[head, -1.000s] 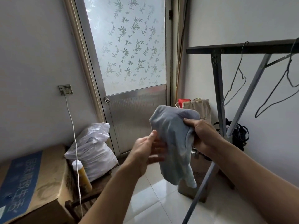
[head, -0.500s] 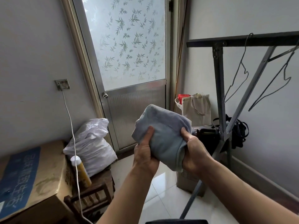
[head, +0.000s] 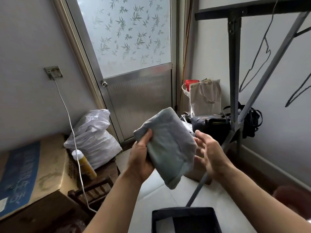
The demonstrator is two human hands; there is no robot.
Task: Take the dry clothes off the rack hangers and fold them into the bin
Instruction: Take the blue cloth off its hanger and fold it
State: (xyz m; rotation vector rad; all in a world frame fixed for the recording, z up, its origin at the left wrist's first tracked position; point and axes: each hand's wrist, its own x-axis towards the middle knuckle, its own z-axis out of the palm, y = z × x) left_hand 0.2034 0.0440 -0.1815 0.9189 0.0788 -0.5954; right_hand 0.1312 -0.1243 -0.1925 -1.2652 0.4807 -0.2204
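We're in a home here, a small utility corner by a back door: an aluminium door (head: 134, 68) with bamboo-leaf frosted glass fills the upper middle of the frame. At right stands a metal drying rack (head: 234, 64) with bare wire hangers (head: 257, 52), a tote bag (head: 205, 96) on the floor behind it. At lower left sit a cardboard box (head: 33, 169), a stuffed white plastic sack (head: 94, 140) and a wall socket (head: 53, 72) with a trailing cord.

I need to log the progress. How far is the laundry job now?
Done: two hangers on the rack are bare. In hand: the left hand grips a folded grey garment; the right hand is open beside it. Left: placing it in the dark bin below.
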